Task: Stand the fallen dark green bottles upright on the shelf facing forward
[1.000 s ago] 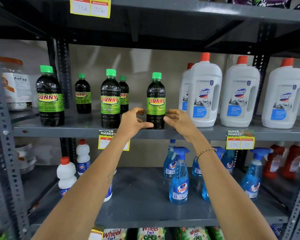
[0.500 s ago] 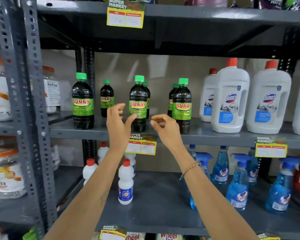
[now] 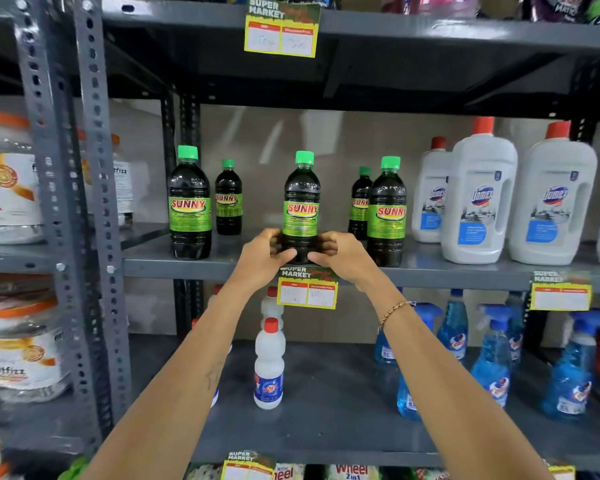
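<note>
Several dark green SUNNY bottles with green caps stand upright on the grey middle shelf (image 3: 153,265). My left hand (image 3: 262,256) and my right hand (image 3: 336,254) both grip the base of the middle front bottle (image 3: 301,199), whose label faces forward. Another front bottle (image 3: 189,202) stands to the left and one (image 3: 387,211) to the right. Two smaller-looking bottles (image 3: 228,199) (image 3: 360,202) stand further back. No fallen bottle is in view.
White Domex jugs (image 3: 478,195) with red caps fill the shelf's right side. Yellow price tags (image 3: 307,294) hang on the shelf edge. Below are white bottles (image 3: 269,365) and blue spray bottles (image 3: 492,358). Large jars (image 3: 7,188) sit on the left rack.
Both hands left the right front bottle, moved left and closed on the base of the middle front bottle. The view shifted left and closer.
</note>
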`<state>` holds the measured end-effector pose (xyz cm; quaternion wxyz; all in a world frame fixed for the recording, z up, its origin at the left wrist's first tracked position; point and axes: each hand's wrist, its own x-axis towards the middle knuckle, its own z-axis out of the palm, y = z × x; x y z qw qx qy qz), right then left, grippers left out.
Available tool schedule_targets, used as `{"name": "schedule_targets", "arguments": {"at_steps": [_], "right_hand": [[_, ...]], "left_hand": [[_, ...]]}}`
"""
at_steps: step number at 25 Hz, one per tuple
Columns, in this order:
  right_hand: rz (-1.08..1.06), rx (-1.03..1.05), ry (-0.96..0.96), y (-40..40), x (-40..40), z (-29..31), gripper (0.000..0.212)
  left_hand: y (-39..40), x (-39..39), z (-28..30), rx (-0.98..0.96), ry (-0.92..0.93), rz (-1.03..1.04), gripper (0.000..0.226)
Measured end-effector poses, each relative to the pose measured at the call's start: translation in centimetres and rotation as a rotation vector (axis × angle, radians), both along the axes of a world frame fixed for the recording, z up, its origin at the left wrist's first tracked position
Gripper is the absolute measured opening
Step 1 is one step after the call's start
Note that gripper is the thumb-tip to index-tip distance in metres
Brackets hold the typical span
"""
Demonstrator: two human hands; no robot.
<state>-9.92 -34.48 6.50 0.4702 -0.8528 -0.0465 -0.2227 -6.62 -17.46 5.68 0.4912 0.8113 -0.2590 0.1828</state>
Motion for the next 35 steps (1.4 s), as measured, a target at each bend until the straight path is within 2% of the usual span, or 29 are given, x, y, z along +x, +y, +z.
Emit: {"name": "schedule_targets", "arguments": {"at_steps": [4,9,17,30,35], "right_hand": [[-0.024,-0.003,0.011,0.3,-0.2,0.0,0.044],[-0.038,0.022,-0.017,0.3,-0.1,-0.3,0.045],[-0.051,0.041,-0.031,0.6,-0.7,-0.1,0.041],[-0.105,0.005,-0.059,1.0,-1.0,-0.3,0.043],[-0.173,-0.138,-0.092,1.6,-1.7,-0.5,0.041]], "left_hand": [[0.2,0.3,-0.2,0.061,-0.041,-0.015,0.048],[0.1,0.2,-0.6,0.091,-0.096,-0.042,0.058],[0.0,0.1,-0.8,-0.044,-0.102,-0.006,0.062],[0.6,0.4,-0.8,-0.048,-0.081,-0.061,0.060],[1.3,-0.1,-1.0,-0.014,-0.072,-0.083,0.059]]}}
